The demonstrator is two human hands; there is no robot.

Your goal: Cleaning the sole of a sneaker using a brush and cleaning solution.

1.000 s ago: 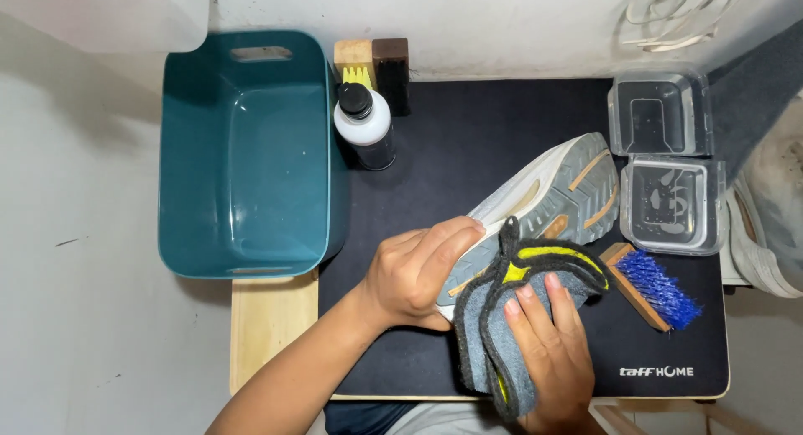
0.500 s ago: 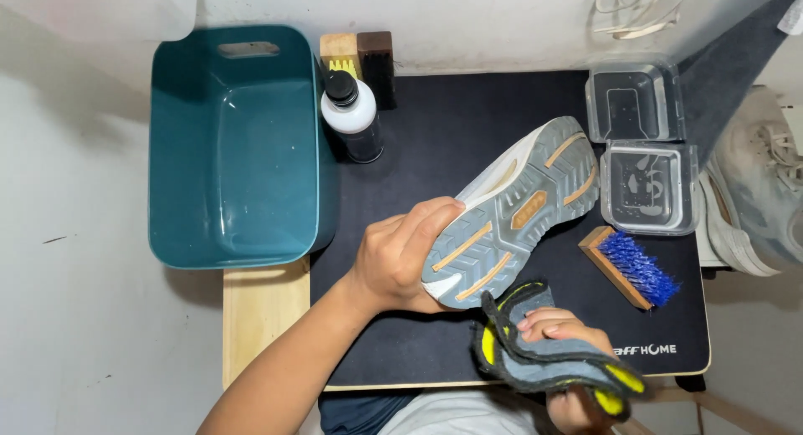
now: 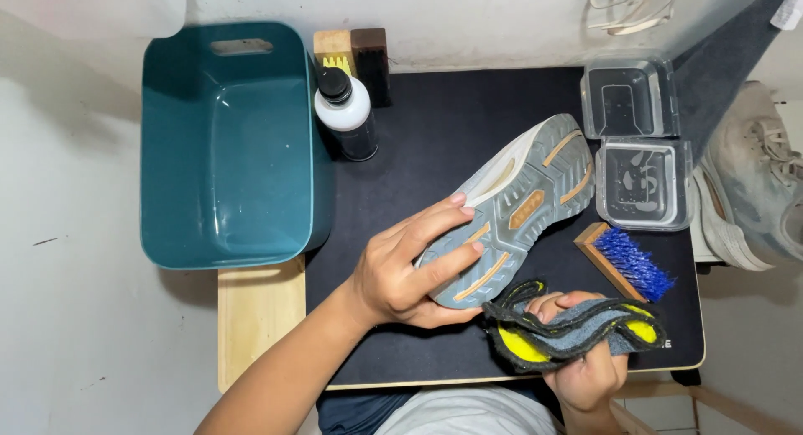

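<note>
Black mat on tabletop (image 3: 401,150) | left hand (image 3: 401,272) grips shoe (image 3: 510,205), sole up, long axis toward upper right | right hand (image 3: 585,368) just below heel, clutching grey-yellow cloth (image 3: 569,335)

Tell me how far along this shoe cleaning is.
Done: tools are laid out, a blue brush, a bottle and two clear containers. In hand: the left hand holds the shoe sole-up; the right hand grips a grey-and-yellow cloth. Left: a second shoe waits at the right.
</note>
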